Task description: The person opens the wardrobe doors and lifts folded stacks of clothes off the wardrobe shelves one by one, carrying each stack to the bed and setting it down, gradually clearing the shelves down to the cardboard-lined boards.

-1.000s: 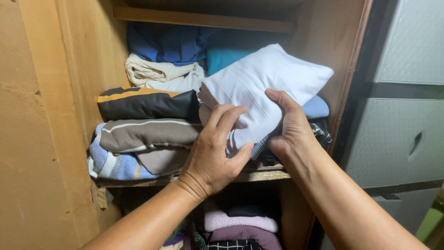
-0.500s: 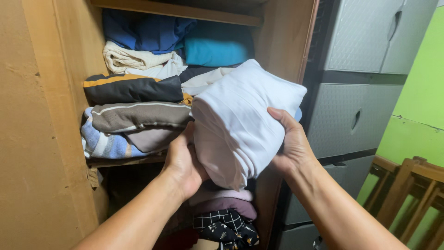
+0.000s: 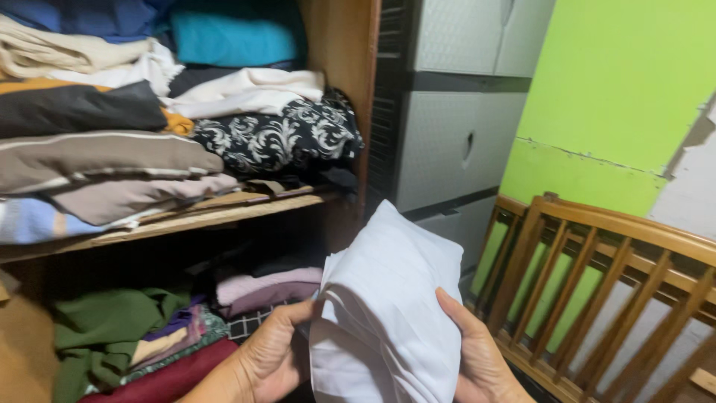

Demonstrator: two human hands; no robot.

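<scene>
Down low, left hand (image 3: 272,362) and right hand (image 3: 477,358) clasp folded white cloth (image 3: 384,313), fingers (image 3: 451,313) pressed around it

I've got a folded white cloth (image 3: 388,306) gripped btwn my left hand (image 3: 272,362) and right hand (image 3: 477,358), low in front of the wooden shelf (image 3: 186,220) w/ stacked clothes (image 3: 112,157), a wooden railing (image 3: 597,261) to the right by the green wall (image 3: 619,97).
</scene>
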